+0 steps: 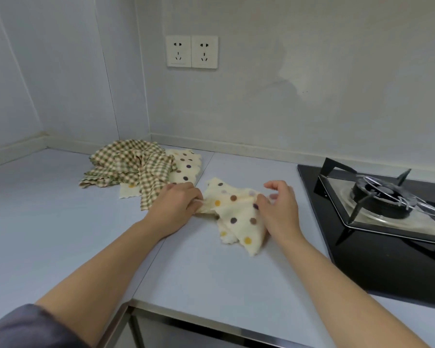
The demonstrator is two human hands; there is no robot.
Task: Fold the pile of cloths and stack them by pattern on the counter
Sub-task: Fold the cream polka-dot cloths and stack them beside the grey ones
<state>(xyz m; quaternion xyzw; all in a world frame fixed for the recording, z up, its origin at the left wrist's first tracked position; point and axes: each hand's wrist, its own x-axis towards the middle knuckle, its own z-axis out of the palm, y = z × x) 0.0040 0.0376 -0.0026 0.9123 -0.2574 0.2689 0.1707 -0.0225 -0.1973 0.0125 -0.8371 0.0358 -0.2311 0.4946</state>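
At mid-frame on the desk (186,272) lies one dotted cloth (234,217), crumpled and set just right of the pile (136,169). It seems to have been placed there so that it has bare surface to be spread and folded on, apart from the rest. The pile sits toward the upper left of centre. Its checked cloths (128,159) are heaped over more dotted ones, so no sorting by pattern shows yet and the task looks to be near its start.

The left grip (176,207) is curled round the cloth's left edge, with the fabric bunched under the fingers and the knuckles up. The right grip (279,209) pinches a raised ridge near the cloth's right side between thumb and a finger, while its other fingers are lifted and spread above the desk. Holding opposite sides like this looks meant for drawing the cloth taut and flat before the first fold.

Both forearms reach in from the bottom of the frame and converge on the cloth, wrists low over the desk. The right wrist is near the edge of the hob (387,209) at the right of the frame, which leaves little room to spread the cloth that way
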